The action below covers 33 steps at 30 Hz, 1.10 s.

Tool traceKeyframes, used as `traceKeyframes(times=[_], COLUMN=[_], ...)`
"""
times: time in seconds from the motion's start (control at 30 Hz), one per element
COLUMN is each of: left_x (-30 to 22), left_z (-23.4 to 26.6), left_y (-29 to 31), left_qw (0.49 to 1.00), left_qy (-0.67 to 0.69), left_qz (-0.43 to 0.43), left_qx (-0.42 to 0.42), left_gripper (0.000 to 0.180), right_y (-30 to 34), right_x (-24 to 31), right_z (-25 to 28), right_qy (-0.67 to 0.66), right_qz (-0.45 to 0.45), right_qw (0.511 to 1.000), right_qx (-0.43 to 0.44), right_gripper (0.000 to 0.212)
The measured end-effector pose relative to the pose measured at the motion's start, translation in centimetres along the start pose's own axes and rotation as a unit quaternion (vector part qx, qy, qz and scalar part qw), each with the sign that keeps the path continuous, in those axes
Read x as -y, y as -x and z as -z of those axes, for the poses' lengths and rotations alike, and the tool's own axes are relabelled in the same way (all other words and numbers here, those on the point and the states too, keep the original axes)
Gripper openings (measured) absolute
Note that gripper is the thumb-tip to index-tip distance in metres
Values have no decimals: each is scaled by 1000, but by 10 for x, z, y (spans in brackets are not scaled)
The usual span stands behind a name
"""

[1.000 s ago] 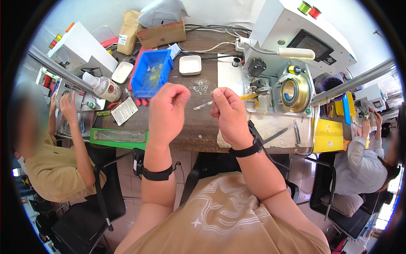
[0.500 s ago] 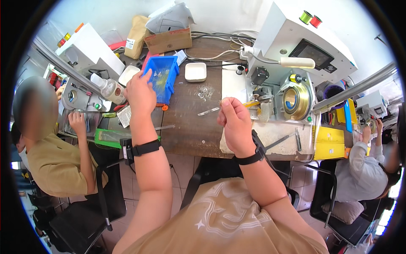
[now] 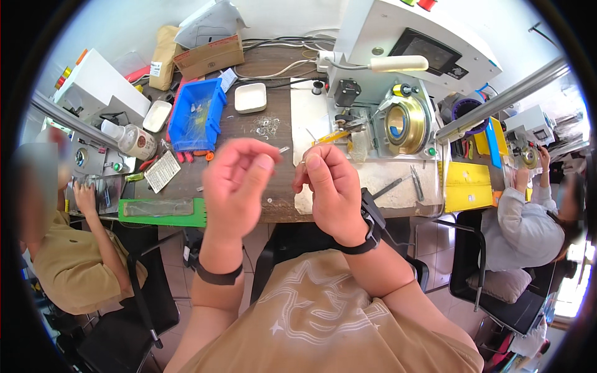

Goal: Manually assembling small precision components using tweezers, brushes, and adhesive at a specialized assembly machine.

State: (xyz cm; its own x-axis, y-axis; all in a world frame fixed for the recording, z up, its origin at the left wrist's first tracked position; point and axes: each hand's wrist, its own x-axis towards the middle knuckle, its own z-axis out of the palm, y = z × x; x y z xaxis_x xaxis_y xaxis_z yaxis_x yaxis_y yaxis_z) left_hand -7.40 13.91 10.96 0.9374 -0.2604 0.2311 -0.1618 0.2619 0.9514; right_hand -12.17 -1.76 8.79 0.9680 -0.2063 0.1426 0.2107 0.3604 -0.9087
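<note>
From where I stand, the blue bin [image 3: 216,118] anchors the bench. Right of it and nearer the person, the left hand [image 3: 235,186] hangs in the air, fingers loosely curled, thumb alongside — I cannot tell whether it grips anything. The right hand [image 3: 333,189], farther right of the bin, presses thumb against forefinger, pinching a tiny pale piece [image 3: 303,163] too small to make out. Just right of the bin sits a white dish [image 3: 250,103]; a scatter of small metal bits [image 3: 266,127] lies a little farther right — loose on the wood. A pump bottle [image 3: 135,143] stands left of the bin.
</note>
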Motion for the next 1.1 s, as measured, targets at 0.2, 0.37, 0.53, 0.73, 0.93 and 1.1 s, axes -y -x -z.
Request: traceKeyframes(times=[0.2, 0.37, 0.53, 0.73, 0.93, 1.1], left_x=[-3, 12, 32, 48, 58, 64], left_z=[-38, -58, -80, -100, -114, -114], left_y=[12, 21, 32, 36, 33, 17], left_qw=[997, 978, 984, 991, 996, 991], left_qy=[-10, -161, -137, -84, -51, -92], left_qz=[-1, -107, -111, -105, -73, -92], left_qx=[82, 81, 29, 24, 11, 28], left_gripper=[12, 11, 9, 9, 10, 12], right_y=[20, 32, 42, 45, 43, 33], right_x=[17, 17, 21, 17, 14, 5], right_z=[18, 31, 46, 60, 62, 71], right_qy=[32, 12, -47, -94, -53, -64], right_qz=[2, -22, 11, 37, 55, 78], right_qw=[999, 1000, 999, 994, 993, 982], right_qx=[12, -2, -8, -37, -90, -157], right_gripper=[14, 13, 15, 15, 15, 16])
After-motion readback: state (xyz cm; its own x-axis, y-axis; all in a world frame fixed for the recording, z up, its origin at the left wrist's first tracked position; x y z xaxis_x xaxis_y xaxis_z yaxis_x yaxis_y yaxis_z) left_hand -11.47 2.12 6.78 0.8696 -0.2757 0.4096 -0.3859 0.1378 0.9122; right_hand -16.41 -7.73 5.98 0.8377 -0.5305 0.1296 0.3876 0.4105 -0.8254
